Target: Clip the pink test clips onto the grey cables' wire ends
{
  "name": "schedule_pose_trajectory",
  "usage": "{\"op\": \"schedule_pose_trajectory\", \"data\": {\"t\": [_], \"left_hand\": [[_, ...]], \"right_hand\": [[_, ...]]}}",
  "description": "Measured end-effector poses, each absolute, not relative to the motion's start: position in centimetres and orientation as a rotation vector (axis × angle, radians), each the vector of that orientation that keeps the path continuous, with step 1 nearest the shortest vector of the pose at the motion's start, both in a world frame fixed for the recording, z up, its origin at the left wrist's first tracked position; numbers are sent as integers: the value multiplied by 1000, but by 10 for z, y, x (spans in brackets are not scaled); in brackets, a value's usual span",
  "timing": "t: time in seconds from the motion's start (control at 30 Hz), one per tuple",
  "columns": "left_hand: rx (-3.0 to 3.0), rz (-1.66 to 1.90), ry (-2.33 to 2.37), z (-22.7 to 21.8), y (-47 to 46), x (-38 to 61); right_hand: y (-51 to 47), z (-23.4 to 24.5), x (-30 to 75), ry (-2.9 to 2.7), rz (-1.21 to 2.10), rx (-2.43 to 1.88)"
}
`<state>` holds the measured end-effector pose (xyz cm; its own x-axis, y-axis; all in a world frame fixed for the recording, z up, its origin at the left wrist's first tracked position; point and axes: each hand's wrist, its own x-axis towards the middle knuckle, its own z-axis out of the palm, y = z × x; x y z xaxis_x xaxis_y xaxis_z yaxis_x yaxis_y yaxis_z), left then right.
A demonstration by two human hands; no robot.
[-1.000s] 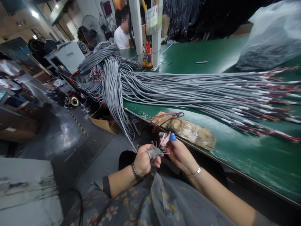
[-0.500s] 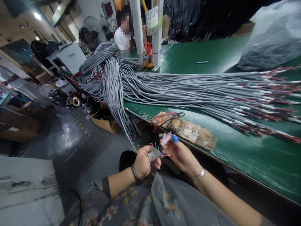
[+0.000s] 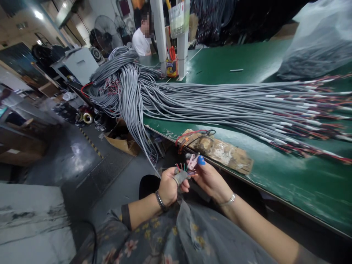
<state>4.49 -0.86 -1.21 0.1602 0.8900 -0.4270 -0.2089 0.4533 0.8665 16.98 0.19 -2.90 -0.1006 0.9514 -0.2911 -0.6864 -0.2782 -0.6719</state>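
Note:
My left hand [image 3: 168, 186] is closed round the end of a grey cable [image 3: 180, 178], from which short coloured wires [image 3: 183, 168] fan out. My right hand [image 3: 210, 178], with blue covers on a fingertip, pinches at those wire ends and holds a small pale clip-like piece [image 3: 193, 160] I cannot name. Both hands are over my lap, just below the edge of the green table [image 3: 288, 183]. The held cable runs up to a big bundle of grey cables [image 3: 209, 106] lying across the table.
A worn cardboard piece [image 3: 222, 152] with red and black leads lies at the table edge. A clear plastic bag [image 3: 316, 47] sits far right. White posts [image 3: 182, 36] stand at the back, with a seated person [image 3: 141, 36] beyond. Cardboard box [image 3: 121, 141] on the floor.
Both hands stay together on the wire ends with only slight shifts; the view has tilted a little.

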Motion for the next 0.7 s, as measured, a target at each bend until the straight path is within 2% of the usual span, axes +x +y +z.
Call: {"op": "schedule_pose_trajectory", "data": {"t": [0.17, 0.37, 0.7], "left_hand": [[785, 879, 1132, -17, -10, 44], [827, 877, 1124, -20, -14, 37], [999, 521, 1094, -24, -11, 34]], "right_hand": [[2, -28, 170, -444, 1696, -829], [-9, -29, 178, -573, 1856, -818], [-19, -24, 182, -1069, 1624, -1022]]}}
